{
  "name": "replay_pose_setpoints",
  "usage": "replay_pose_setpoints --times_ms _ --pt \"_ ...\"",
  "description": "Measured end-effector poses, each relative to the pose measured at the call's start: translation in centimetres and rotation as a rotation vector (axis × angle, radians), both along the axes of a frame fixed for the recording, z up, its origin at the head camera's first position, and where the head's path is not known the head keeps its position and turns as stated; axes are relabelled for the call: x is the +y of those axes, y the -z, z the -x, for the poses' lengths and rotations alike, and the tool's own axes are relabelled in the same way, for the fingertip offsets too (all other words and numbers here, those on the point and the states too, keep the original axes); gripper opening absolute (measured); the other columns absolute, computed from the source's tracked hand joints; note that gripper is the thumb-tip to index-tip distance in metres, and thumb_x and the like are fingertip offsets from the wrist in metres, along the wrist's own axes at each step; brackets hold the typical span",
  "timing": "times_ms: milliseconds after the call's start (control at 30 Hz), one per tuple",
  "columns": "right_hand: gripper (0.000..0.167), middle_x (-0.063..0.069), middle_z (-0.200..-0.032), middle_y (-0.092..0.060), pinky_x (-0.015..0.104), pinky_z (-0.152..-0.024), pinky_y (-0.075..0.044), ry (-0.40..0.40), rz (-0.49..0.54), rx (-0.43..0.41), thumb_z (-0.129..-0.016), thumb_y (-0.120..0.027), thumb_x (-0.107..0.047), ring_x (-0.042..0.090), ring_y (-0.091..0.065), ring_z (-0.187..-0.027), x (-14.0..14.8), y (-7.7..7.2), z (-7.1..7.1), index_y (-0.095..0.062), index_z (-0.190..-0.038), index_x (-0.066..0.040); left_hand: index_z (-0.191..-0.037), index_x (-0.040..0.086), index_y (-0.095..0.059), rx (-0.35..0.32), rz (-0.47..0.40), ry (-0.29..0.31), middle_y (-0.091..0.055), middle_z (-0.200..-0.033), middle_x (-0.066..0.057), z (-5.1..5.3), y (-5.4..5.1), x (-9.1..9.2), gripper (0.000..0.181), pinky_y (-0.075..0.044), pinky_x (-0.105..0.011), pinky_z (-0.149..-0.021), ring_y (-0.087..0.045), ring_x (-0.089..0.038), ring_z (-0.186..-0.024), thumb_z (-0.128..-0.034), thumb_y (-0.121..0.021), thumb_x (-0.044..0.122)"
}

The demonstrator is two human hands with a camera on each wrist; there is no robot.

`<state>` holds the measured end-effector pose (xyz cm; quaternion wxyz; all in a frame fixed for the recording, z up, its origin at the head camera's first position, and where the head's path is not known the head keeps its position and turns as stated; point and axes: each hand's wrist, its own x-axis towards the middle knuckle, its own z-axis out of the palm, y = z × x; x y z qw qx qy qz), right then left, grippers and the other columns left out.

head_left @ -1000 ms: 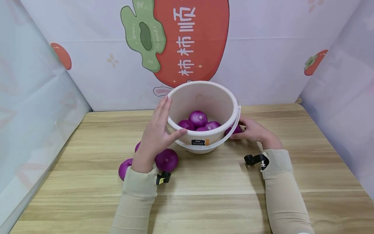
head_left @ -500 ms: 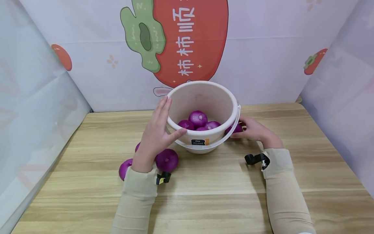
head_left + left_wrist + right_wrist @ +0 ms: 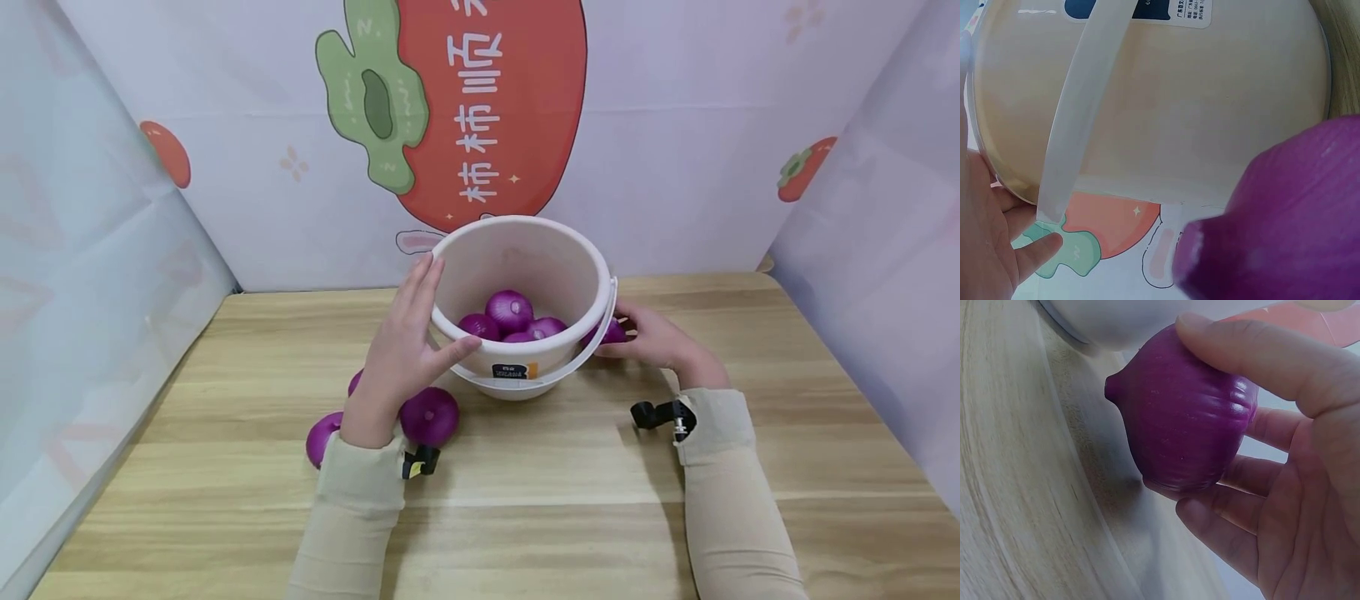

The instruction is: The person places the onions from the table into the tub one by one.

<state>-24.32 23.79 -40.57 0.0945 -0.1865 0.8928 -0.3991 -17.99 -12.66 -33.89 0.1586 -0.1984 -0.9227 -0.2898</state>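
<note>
A white bucket (image 3: 525,237) with several purple onions (image 3: 509,312) inside stands at the middle back of the table. My left hand (image 3: 397,350) rests against its left rim, fingers extended and thumb over the near side; the left wrist view shows the hand (image 3: 991,231) beside the bucket wall (image 3: 1210,100). To the right of the bucket, my right hand (image 3: 656,337) grips one onion (image 3: 611,332), partly hidden by the handle. In the right wrist view, thumb and fingers of the hand (image 3: 1304,462) curl round that onion (image 3: 1179,412), close to the bucket's base.
Several more onions lie on the table (image 3: 525,533) by my left wrist, one (image 3: 430,416) to its right and one (image 3: 322,437) to its left. The bucket's white handle (image 3: 577,362) hangs toward the near right side. A printed cloth (image 3: 675,167) stands behind.
The head view has tilted slightly, so the scene sits a little lower in it. Both hands keep nearly the same places, and the right still holds its onion.
</note>
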Motion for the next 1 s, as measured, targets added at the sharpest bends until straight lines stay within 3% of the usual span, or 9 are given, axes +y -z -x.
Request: replay_pose_setpoints --times_ms 200,467,767,1000 --pt "0.051 0.013 -0.114 -0.064 0.043 -0.096 -0.046 0.004 0.023 -0.02 -0.083 -0.081 -0.022 0.031 -0.059 -0.107 0.1 -0.1 -0.2 -0.058 -0.127 -0.01 -0.16 0.019 -0.019 -0.002 0.007 -0.002 -0.016 -0.168 -0.003 -0.3 0.2 -0.1 0.112 -0.039 -0.06 -0.11 -0.018 -0.025 -0.155 -0.0769 -0.031 0.093" --pt "0.057 0.015 -0.121 -0.063 0.039 -0.092 -0.048 0.022 0.008 0.0 -0.083 -0.08 -0.024 0.033 -0.062 -0.108 0.1 -0.3 -0.8 -0.056 -0.133 -0.008 -0.16 0.018 -0.02 0.018 0.019 -0.004 -0.017 -0.168 -0.003 -0.4 0.6 0.0 0.111 -0.04 -0.06 -0.11 -0.018 -0.025 -0.155 -0.0779 -0.031 0.092" --pt "0.063 0.019 -0.126 -0.061 0.043 -0.094 -0.048 0.036 0.023 -0.003 -0.084 -0.08 -0.021 0.035 -0.06 -0.109 0.6 -1.1 -0.8 -0.052 -0.138 -0.005 -0.16 0.015 -0.021 0.044 0.017 0.003 -0.018 -0.167 -0.006 -0.2 0.4 0.1 0.112 -0.041 -0.059 -0.109 -0.02 -0.026 -0.154 -0.0783 -0.029 0.092" --pt "0.068 0.022 -0.128 -0.06 0.038 -0.092 -0.049 0.063 0.014 -0.011 -0.084 -0.079 -0.02 0.036 -0.061 -0.11 1.1 -1.7 -0.7 -0.048 -0.143 -0.004 -0.16 0.017 -0.019 0.046 0.019 0.0 -0.017 -0.167 -0.005 0.0 0.3 0.1 0.112 -0.039 -0.058 -0.112 -0.019 -0.026 -0.154 -0.0777 -0.028 0.093"
